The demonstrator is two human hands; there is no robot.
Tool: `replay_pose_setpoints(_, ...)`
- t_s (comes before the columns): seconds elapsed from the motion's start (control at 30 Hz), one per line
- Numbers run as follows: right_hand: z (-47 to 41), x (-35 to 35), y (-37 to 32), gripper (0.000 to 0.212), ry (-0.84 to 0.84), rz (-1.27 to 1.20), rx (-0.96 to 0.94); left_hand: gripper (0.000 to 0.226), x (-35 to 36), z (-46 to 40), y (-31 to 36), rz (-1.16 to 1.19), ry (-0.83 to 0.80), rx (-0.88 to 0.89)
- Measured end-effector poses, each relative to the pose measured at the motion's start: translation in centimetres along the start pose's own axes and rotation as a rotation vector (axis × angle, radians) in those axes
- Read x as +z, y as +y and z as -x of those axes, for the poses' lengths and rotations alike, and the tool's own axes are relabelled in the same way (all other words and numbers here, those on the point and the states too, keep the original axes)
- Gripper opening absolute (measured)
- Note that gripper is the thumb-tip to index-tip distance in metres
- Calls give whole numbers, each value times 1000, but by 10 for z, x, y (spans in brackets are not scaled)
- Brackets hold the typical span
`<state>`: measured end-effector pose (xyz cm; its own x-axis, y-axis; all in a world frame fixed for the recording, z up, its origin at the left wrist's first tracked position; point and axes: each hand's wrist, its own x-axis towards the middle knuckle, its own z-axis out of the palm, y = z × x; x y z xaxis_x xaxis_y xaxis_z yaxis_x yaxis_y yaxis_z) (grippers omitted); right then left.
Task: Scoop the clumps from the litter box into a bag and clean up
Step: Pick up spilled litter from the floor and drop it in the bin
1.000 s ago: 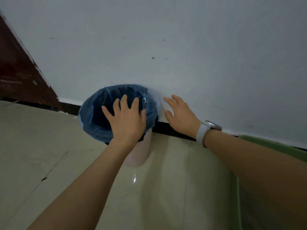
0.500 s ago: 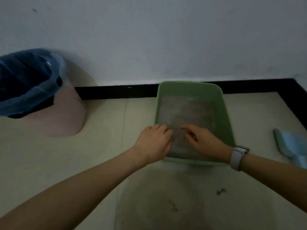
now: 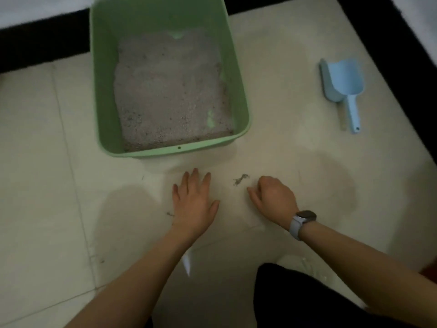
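Floor [image 3: 283,143]: litter box [image 3: 104,91] w/ litter [image 3: 170,91]

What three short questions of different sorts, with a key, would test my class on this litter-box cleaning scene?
1. True or false: the blue scoop lies inside the green litter box.
2. Which hand is spread flat on the floor tiles? A) left B) right
3. Fill in: the small tuft of debris lies on the floor between the box and the ____ hand.

Key
1. False: it lies on the floor, apart from the box.
2. A: the left hand is open and flat; the right hand, with the watch, is curled.
3. right
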<state>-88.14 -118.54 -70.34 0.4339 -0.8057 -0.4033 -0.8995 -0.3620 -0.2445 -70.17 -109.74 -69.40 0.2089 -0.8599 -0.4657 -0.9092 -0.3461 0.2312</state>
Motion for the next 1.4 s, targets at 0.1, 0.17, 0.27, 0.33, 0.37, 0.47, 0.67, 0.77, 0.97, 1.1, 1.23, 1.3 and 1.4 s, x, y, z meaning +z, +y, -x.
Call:
replay_pose_setpoints(0.1,-23,2,-11,49,78,162,-27,78,10,-1,-10,-52,-115,-36)
replay_pose_setpoints(0.17,-38,4,-14,60,80,259,-40,79,15,-2,-16,-76,-162,-30)
replay_pose_setpoints(0.27,-45,10,-20,70,131,312,-97,79,18,-4,-17,-90,-173,-45)
replay_pose_setpoints(0.33,-47,15,-20,65,180,338,-119,79,18,-5,-15,-88,-174,-52)
replay_pose_setpoints(0.37,-47,17,-20,60,197,356,-137,79,18,-5,-15,-84,-175,-56)
replay_pose_setpoints(0.47,-48,23,-19,47,251,387,-200,79,19,-5,-14,-81,-159,-69)
replay_pose_setpoints(0.67,-50,35,-24,14,347,394,-316,78,20,-4,-13,-79,-141,-72)
replay_pose_setpoints(0.77,-49,33,-30,22,346,399,-299,78,20,-3,-13,-57,-123,-69)
replay_pose_setpoints(0.97,-54,30,-29,22,374,380,-325,73,21,-4,-10,29,-32,-67)
replay_pose_setpoints(1.1,-54,28,-19,17,431,157,-274,53,28,-11,-5,176,191,-9)
replay_pose_setpoints(1.23,-40,20,4,40,424,-199,6,23,32,-23,8,218,450,62)
replay_pose_setpoints(1.3,-33,17,15,50,366,-259,115,31,33,-32,16,147,454,98)
replay_pose_setpoints(1.4,-31,17,21,46,341,-282,164,53,34,-45,29,-114,415,202)
